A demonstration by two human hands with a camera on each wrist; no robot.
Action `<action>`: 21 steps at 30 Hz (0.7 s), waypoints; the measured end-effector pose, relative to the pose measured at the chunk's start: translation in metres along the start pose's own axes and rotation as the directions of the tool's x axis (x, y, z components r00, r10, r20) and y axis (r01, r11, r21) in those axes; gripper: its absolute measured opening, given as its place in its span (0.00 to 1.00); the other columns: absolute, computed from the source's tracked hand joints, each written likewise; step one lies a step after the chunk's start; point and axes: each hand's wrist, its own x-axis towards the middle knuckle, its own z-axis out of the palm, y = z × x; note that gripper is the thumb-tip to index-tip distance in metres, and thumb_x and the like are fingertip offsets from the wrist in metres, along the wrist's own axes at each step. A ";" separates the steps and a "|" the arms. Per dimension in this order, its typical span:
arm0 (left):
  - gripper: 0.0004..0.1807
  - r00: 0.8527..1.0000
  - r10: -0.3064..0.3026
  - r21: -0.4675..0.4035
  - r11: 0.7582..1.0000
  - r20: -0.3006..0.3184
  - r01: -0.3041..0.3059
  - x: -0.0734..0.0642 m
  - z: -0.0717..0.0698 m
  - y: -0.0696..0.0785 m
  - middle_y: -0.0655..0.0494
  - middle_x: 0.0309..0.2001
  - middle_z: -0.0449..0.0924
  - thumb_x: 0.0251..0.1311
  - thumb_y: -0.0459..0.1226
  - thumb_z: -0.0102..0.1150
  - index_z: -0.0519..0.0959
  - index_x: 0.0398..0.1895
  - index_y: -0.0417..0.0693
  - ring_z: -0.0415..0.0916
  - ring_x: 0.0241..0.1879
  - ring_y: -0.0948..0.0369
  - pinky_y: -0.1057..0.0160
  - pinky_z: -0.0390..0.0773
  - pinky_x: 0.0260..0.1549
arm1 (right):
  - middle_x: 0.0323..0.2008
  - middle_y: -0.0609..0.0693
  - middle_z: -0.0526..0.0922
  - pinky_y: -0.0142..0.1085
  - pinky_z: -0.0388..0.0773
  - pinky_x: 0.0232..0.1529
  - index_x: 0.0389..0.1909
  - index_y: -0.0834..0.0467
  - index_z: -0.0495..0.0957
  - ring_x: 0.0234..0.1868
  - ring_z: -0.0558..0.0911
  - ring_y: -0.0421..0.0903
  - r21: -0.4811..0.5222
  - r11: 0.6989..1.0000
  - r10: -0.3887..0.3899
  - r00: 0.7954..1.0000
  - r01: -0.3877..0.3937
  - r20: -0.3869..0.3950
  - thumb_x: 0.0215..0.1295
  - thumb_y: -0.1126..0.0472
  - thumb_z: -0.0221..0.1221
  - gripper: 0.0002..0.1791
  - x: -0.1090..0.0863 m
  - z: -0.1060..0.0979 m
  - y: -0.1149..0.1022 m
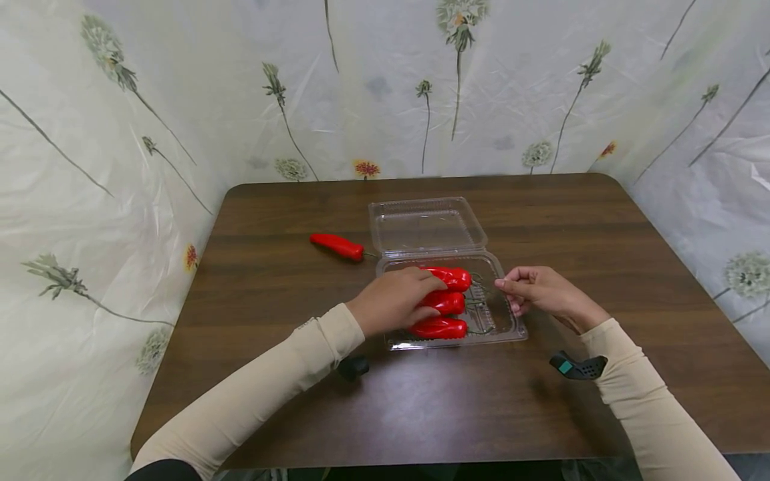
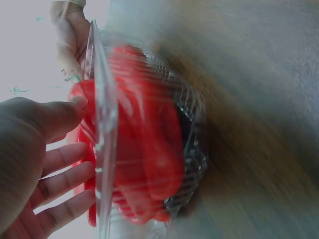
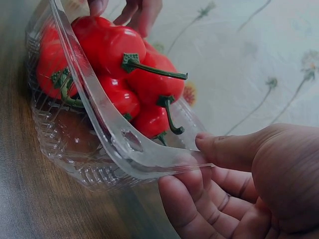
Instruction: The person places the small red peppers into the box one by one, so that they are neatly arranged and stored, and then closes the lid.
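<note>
Packing step in hand, apparently. Left hand (image 1: 397,298), fingers loosely spread, touches red peppers (image 1: 439,328) heaped in clear container (image 1: 505,312), frame center; right hand (image 1: 544,294) pinches its rim. Lid (image 1: 430,230) open. Loose pepper (image 1: 338,246) on worktop (image 1: 271,294), left of center; next move probably needs left hand reaching there.

- A brown, wood-grained table (image 1: 457,427) with rounded far corners;
- glossy pale sheeting (image 1: 373,127) behind and at both sides, creased, printed with dandelions (image 1: 462,17) and orange flowers (image 1: 365,169);
- soft glare (image 1: 406,397) toward the table's front.
</note>
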 end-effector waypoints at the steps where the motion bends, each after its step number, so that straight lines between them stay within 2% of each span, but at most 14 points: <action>1: 0.25 1.000 -0.003 -0.001 1.000 0.000 0.003 -0.001 -0.001 -0.001 0.58 0.57 0.82 0.65 0.49 0.65 0.78 0.62 0.53 0.77 0.56 0.61 0.62 0.78 0.55 | 0.24 0.51 0.78 0.42 0.85 0.34 0.45 0.70 0.72 0.25 0.81 0.44 -0.001 1.000 0.004 1.000 -0.004 -0.003 0.71 0.48 0.62 0.25 0.000 0.000 0.000; 6: 0.27 1.000 -0.025 -0.019 1.000 0.009 0.025 -0.005 -0.007 -0.008 0.56 0.58 0.81 0.64 0.50 0.66 0.77 0.64 0.53 0.77 0.57 0.60 0.61 0.78 0.56 | 0.25 0.51 0.78 0.43 0.85 0.35 0.46 0.70 0.72 0.26 0.81 0.44 -0.017 1.000 0.008 1.000 -0.008 -0.002 0.71 0.48 0.62 0.25 0.000 -0.001 0.000; 11: 0.28 0.999 -0.039 -0.083 0.996 0.014 0.040 -0.012 -0.016 -0.017 0.56 0.60 0.80 0.63 0.49 0.67 0.77 0.64 0.52 0.76 0.59 0.60 0.62 0.78 0.56 | 0.25 0.52 0.78 0.43 0.85 0.35 0.47 0.70 0.72 0.25 0.81 0.44 -0.018 1.000 0.012 1.000 -0.012 0.000 0.71 0.48 0.61 0.26 0.000 -0.001 0.000; 17: 0.28 0.999 -0.049 -0.115 0.992 -0.008 0.048 -0.020 -0.023 -0.031 0.58 0.60 0.80 0.61 0.49 0.69 0.78 0.64 0.53 0.76 0.57 0.61 0.64 0.79 0.54 | 0.25 0.52 0.78 0.42 0.85 0.34 0.47 0.71 0.71 0.26 0.81 0.44 -0.010 1.000 0.010 1.000 -0.010 0.001 0.71 0.48 0.61 0.26 0.000 0.000 -0.001; 21: 0.28 0.998 -0.065 -0.126 0.990 -0.024 0.062 -0.025 -0.026 -0.043 0.57 0.59 0.80 0.61 0.47 0.70 0.78 0.64 0.52 0.75 0.58 0.60 0.62 0.79 0.56 | 0.25 0.52 0.78 0.42 0.85 0.35 0.47 0.71 0.72 0.26 0.81 0.45 -0.010 1.000 0.015 1.000 -0.015 -0.003 0.70 0.48 0.62 0.27 0.000 0.001 -0.001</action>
